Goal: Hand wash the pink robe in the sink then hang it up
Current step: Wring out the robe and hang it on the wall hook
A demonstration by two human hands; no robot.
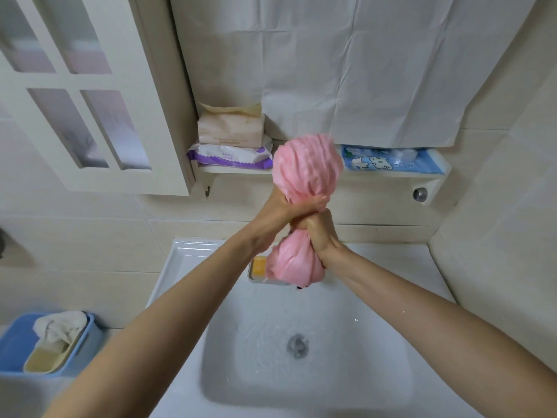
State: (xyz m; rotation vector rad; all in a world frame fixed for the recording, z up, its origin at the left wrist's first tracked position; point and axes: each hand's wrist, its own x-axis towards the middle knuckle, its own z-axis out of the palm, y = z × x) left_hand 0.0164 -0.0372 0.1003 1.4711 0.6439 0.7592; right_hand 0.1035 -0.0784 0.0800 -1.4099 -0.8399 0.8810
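**Robe being wrung out over the sink, hanging not yet done**

The pink robe (307, 167) is bunched into a tight bundle in the middle of the frame, held in the air above the back of the sink (187, 251). Both hands grip its twisted waist. The left hand (280, 209), reaching in from the lower left, has its fingers curled round the cloth. Just below it the right hand (324, 233), coming from the lower right, clamps the same narrow part. The two hands touch each other. One puff of fabric bulges above them and another hangs below, its lowest fold close to the soap dish (256, 277) at the sink's back edge.

Lower in the frame, a thin sheet of water ripples around the drain (297, 345), and drops dot the white basin. No deep pool for soaking shows.

Judging by the twisted cloth and the wet basin, the washing itself looks largely finished, and this is the squeezing-out stage. What seems left is to finish wringing, open the bundle out, and hang it. No rail or hanger is in view, so the hanging spot must lie outside the frame.

Behind the robe a shelf (235, 169) carries tissue packs (230, 131). A blue basket (87, 336) with a pale cloth (60, 325) sits at the lower left.
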